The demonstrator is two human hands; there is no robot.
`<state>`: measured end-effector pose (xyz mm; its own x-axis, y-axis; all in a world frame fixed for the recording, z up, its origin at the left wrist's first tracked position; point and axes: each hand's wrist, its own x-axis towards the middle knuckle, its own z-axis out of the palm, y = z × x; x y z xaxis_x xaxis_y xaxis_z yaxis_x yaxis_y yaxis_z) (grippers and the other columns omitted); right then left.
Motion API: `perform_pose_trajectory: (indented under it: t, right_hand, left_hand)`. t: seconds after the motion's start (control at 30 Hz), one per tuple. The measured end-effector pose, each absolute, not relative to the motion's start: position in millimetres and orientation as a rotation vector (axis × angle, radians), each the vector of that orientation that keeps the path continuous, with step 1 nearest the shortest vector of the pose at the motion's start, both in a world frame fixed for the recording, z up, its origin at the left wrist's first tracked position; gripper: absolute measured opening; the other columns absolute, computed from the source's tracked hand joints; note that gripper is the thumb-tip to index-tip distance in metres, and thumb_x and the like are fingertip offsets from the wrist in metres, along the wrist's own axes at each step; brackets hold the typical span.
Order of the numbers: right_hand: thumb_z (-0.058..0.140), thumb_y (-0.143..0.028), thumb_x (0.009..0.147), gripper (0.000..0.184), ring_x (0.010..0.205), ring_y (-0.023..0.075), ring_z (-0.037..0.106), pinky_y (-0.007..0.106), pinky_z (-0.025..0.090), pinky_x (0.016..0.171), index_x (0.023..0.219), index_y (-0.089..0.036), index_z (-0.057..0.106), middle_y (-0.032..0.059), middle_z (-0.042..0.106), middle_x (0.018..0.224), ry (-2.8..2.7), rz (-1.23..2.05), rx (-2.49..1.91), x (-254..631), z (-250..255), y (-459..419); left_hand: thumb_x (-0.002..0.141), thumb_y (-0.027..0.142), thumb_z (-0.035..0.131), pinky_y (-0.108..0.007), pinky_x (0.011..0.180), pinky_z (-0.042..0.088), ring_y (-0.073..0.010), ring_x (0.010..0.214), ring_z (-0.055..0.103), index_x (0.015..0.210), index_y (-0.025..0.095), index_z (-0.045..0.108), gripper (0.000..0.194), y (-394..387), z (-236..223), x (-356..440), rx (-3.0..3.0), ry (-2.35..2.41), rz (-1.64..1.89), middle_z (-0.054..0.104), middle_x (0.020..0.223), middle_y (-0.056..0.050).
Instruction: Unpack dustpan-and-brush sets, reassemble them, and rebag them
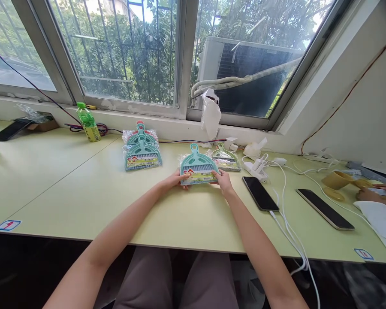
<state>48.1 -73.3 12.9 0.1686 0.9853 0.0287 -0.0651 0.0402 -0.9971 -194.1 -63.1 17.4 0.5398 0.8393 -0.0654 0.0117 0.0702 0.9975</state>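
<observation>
A teal mini dustpan and brush set (197,165), wrapped in clear plastic with a yellow label, is held at its lower edge between both hands. My left hand (176,178) grips its left corner, thumb on top, fingers underneath. My right hand (223,180) pinches the right corner the same way. Just behind it on the right lies a green dustpan set (227,158) in plastic. To the left are a packaged teal dustpan set (143,153) and, behind that, another with a red handle tip (140,125).
Right of my hands are a phone (260,193) on a charging cable, a white power strip (256,168) and another phone (324,209). Someone else's hand (375,196) is near tape rolls (337,180) at far right. A green-capped bottle (88,122) stands by the window.
</observation>
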Motion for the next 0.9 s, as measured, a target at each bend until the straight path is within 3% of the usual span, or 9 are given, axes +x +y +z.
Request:
perform_pose_trajectory:
  t: [0.13, 0.23, 0.3, 0.37, 0.53, 0.67, 0.8, 0.9]
  right_hand:
    - [0.073, -0.037, 0.070, 0.035, 0.079, 0.0209, 0.067, 0.032, 0.062, 0.057, 0.096, -0.014, 0.065, 0.0069, 0.070, 0.094, -0.958, 1.067, -1.246, 48, 12, -72]
    - [0.072, -0.039, 0.070, 0.036, 0.080, 0.0205, 0.067, 0.032, 0.062, 0.057, 0.096, -0.015, 0.065, 0.0063, 0.070, 0.095, -0.932, 1.046, -1.232, 49, 10, -71]
    - [0.073, -0.041, 0.070, 0.038, 0.081, 0.0208, 0.066, 0.032, 0.063, 0.058, 0.097, -0.016, 0.066, 0.0058, 0.070, 0.094, -0.945, 1.029, -1.222, 49, 9, -71]
    - [0.073, -0.043, 0.069, 0.040, 0.082, 0.0215, 0.067, 0.032, 0.063, 0.058, 0.098, -0.016, 0.066, 0.0060, 0.070, 0.094, -0.955, 1.025, -1.221, 50, 8, -71]
    - [0.073, -0.042, 0.069, 0.038, 0.083, 0.0225, 0.067, 0.033, 0.063, 0.060, 0.096, -0.016, 0.065, 0.0074, 0.069, 0.096, -0.947, 1.048, -1.240, 46, 9, -71]
    - [0.072, -0.045, 0.068, 0.041, 0.082, 0.0227, 0.067, 0.035, 0.063, 0.060, 0.095, -0.016, 0.063, 0.0079, 0.068, 0.096, -0.980, 1.049, -1.235, 43, 8, -71]
    - [0.070, -0.053, 0.067, 0.049, 0.085, 0.0232, 0.066, 0.036, 0.063, 0.059, 0.100, -0.019, 0.059, 0.0069, 0.067, 0.099, -1.090, 1.037, -1.221, 41, 6, -71]
    - [0.068, -0.058, 0.067, 0.053, 0.085, 0.0224, 0.067, 0.033, 0.062, 0.056, 0.103, -0.021, 0.055, 0.0057, 0.066, 0.099, -1.220, 1.039, -1.198, 39, 6, -71]
  left_hand:
    - [0.079, 0.061, 0.061, -0.045, 0.086, 0.054, -0.0280, 0.105, 0.064, 0.149, 0.029, -0.021, 0.113, -64, 11, -183, 1.506, 0.873, 0.998, 0.042, 0.144, -0.020]
    - [0.074, 0.060, 0.068, -0.050, 0.101, 0.043, -0.0311, 0.123, 0.052, 0.143, 0.029, -0.033, 0.126, -66, 8, -180, 1.686, 0.713, 1.048, 0.037, 0.148, -0.018]
    - [0.066, 0.055, 0.077, -0.051, 0.107, 0.035, -0.0316, 0.130, 0.045, 0.147, 0.029, -0.027, 0.134, -66, 7, -180, 1.861, 0.641, 1.073, 0.035, 0.149, -0.018]
    - [0.064, 0.052, 0.080, -0.048, 0.111, 0.031, -0.0311, 0.133, 0.041, 0.151, 0.026, -0.012, 0.129, -66, 6, -182, 2.009, 0.690, 1.115, 0.035, 0.149, -0.017]
    - [0.094, 0.047, 0.041, -0.044, 0.105, 0.037, -0.0260, 0.119, 0.054, 0.150, 0.022, 0.016, 0.067, -66, 9, -185, 1.963, 1.051, 1.156, 0.053, 0.134, -0.012]
    - [0.094, 0.031, 0.035, -0.040, 0.094, 0.047, -0.0210, 0.103, 0.059, 0.142, 0.022, 0.033, 0.049, -68, 11, -183, 1.919, 1.104, 1.166, 0.059, 0.124, -0.008]
    - [0.093, 0.027, 0.034, -0.027, 0.062, 0.054, -0.0148, 0.077, 0.061, 0.143, 0.026, 0.033, 0.050, -69, 11, -181, 1.763, 1.116, 1.199, 0.062, 0.114, -0.006]
    - [0.090, 0.020, 0.037, -0.020, 0.053, 0.049, -0.0111, 0.064, 0.056, 0.148, 0.030, 0.022, 0.061, -71, 14, -181, 1.738, 1.230, 1.296, 0.065, 0.100, -0.004]
